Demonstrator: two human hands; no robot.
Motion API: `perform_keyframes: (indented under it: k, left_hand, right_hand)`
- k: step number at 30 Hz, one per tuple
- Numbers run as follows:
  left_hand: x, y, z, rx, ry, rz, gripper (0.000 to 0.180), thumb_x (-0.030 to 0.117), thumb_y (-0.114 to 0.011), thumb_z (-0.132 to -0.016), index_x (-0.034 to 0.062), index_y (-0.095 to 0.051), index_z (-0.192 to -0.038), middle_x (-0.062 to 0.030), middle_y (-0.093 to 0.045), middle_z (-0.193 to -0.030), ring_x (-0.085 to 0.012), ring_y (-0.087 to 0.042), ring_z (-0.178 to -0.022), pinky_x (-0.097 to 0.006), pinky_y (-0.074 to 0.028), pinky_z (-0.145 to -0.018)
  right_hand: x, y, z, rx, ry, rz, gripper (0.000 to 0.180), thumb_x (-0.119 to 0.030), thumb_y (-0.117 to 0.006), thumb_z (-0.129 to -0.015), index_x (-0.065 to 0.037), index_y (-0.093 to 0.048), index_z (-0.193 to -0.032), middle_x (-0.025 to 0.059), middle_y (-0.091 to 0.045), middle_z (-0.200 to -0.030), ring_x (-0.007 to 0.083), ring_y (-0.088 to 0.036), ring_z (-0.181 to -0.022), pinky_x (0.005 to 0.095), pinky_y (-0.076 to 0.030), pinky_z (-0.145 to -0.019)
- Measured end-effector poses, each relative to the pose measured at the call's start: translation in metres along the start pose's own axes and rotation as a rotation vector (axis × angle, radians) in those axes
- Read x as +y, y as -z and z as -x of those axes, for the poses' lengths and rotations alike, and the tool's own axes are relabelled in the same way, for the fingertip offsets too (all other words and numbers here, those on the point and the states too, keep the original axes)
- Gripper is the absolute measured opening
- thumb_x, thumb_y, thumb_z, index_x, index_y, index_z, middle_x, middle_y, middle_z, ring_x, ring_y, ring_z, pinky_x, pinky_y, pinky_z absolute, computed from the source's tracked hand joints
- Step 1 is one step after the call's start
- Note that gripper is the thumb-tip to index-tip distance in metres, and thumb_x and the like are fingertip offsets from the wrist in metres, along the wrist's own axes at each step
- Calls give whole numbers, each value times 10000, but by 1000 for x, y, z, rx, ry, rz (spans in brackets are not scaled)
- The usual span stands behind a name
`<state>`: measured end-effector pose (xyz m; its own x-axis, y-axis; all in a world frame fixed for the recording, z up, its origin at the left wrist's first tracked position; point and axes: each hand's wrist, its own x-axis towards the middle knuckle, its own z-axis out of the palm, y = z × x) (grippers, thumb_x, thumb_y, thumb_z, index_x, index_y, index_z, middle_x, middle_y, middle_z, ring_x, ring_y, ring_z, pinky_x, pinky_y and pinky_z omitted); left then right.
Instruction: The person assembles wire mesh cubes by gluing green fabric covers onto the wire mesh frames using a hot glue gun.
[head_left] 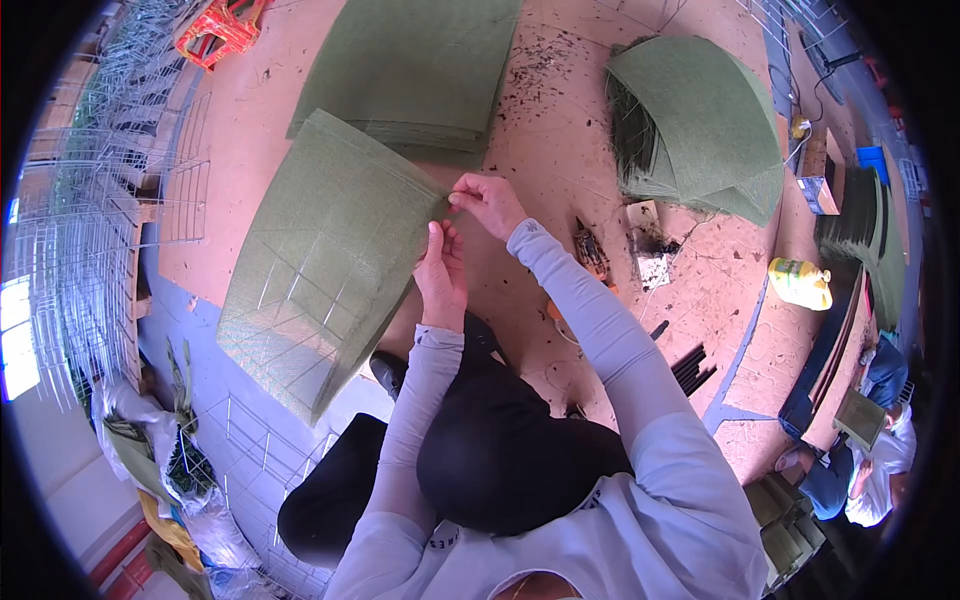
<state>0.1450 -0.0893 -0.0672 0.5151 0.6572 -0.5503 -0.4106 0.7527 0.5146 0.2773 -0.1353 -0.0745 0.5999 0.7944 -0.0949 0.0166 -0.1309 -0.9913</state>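
Observation:
A green mesh sheet (pixel 335 225) is draped over a wire grid frame (pixel 300 285), whose bars show through the weave. At the sheet's right corner, my right hand (pixel 488 205) pinches the edge between thumb and fingertips. Just below it, my left hand (pixel 443 275) is closed on the same edge, thumb up and fingers curled. Whether a small tie or wire sits between the fingertips is too small to tell. Beyond the draped sheet lies a stack of flat green mesh sheets (pixel 410 70).
A second mesh pile (pixel 700 120) lies far right. Nearer are a dark hand tool (pixel 590 250), black rods (pixel 690 370) and a yellow jug (pixel 800 283). Wire grids (pixel 75 290) stack at left; a red stool (pixel 220 30) stands far left. Another person (pixel 880 460) works at right.

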Motion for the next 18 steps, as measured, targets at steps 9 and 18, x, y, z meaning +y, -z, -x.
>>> perform_keyframes:
  k: [9,18]
  left_hand:
    - [-11,-16,-5,101,-165,-118,101,117,-643,-875,26,-642,-919,-58,-653,-850,-111,-604,-725,-221,-509,-657]
    - [-18,-7,-14,108,-216,-131,48,71,-659,-854,54,-642,-897,-35,-638,-838,-102,-599,-726,-223,-498,-654]
  right_hand:
    - [-4,4,-3,0,24,-6,93,-82,-645,-843,5,-614,-842,49,-659,-730,87,-621,-704,250,-498,-659]
    - [-9,25,-15,-75,-5,-233,177,-172,-591,-909,-11,-639,-856,4,-622,-742,81,-603,-720,240,-482,-702]
